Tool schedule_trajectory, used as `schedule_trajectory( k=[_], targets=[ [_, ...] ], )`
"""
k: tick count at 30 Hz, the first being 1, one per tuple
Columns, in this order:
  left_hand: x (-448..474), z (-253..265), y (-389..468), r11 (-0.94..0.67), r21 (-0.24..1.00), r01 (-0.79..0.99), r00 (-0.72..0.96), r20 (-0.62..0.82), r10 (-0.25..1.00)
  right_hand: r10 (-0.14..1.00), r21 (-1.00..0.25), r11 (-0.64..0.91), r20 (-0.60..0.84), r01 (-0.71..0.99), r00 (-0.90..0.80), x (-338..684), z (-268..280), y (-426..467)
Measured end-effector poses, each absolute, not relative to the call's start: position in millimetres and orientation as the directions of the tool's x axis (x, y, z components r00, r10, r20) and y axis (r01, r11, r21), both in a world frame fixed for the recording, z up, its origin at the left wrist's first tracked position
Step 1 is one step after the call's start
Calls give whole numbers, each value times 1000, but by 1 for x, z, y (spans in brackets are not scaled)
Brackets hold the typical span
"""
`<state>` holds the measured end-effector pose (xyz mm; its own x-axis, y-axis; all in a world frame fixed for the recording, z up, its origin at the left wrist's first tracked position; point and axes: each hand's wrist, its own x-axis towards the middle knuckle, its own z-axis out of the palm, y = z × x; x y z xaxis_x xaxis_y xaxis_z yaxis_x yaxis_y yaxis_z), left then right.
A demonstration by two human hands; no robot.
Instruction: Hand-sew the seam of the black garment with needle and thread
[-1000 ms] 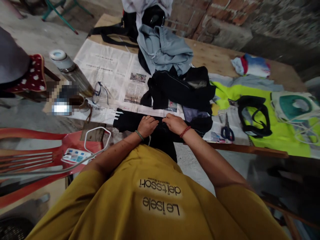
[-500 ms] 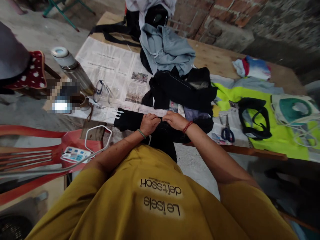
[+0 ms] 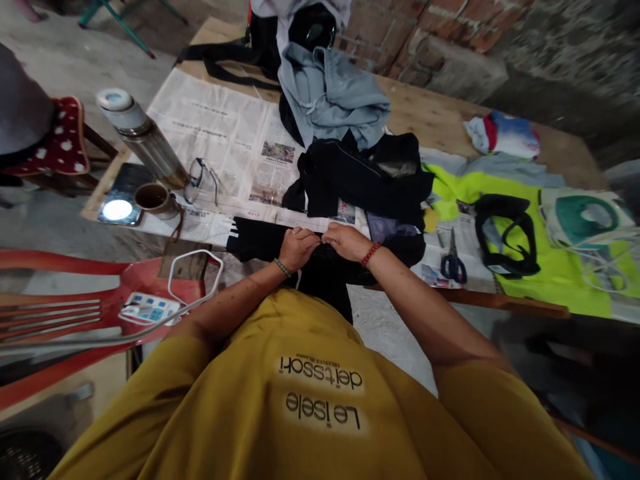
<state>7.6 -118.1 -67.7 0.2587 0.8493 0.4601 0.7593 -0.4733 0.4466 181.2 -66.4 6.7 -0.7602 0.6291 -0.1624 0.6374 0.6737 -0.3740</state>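
A black garment [image 3: 255, 239] with white stripes at its left end lies along the table's front edge. My left hand [image 3: 297, 249] is closed on its cloth, with the fingers pinched together. Right beside it, my right hand [image 3: 347, 241] pinches the same black cloth, and the fingertips of both hands almost meet. Whatever small piece sits between the fingertips is too small to make out. Just beyond my hands, a heap of black clothing [image 3: 360, 177] rests on newspaper [image 3: 210, 127].
Left are a glass flask [image 3: 150, 147], eyeglasses [image 3: 195, 181], a brown cup [image 3: 154, 199] and a phone [image 3: 117, 208]. To the right lie scissors [image 3: 453, 263], a black strap [image 3: 507, 233] and an iron [image 3: 590, 217] on yellow-green cloth. A red chair [image 3: 113, 283] holds a power strip [image 3: 150, 308].
My hands keep their pinch on the black cloth, with only a very slight shift of the right hand to the left. The whole view has moved a little.
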Motion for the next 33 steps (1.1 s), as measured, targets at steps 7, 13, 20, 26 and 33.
schedule_trajectory(
  k=[7,13,20,26,33],
  targets=[
    [6,-68,-116,-462,525,714,220,458,861,639,-382,645,-206,662,-741,180,4,-68],
    [-9,-59,-128,-580,462,671,329,515,791,636,-364,647,-227,670,-738,184,11,-56],
    [-8,-58,-134,-612,273,742,466,446,764,642,-346,649,-229,678,-732,183,12,-53],
    [-2,-62,-131,-596,213,774,434,507,745,639,-319,651,-259,689,-724,179,13,-57],
    [-7,-57,-133,-544,279,791,358,509,782,632,-344,661,-226,667,-742,179,11,-54]
  ],
)
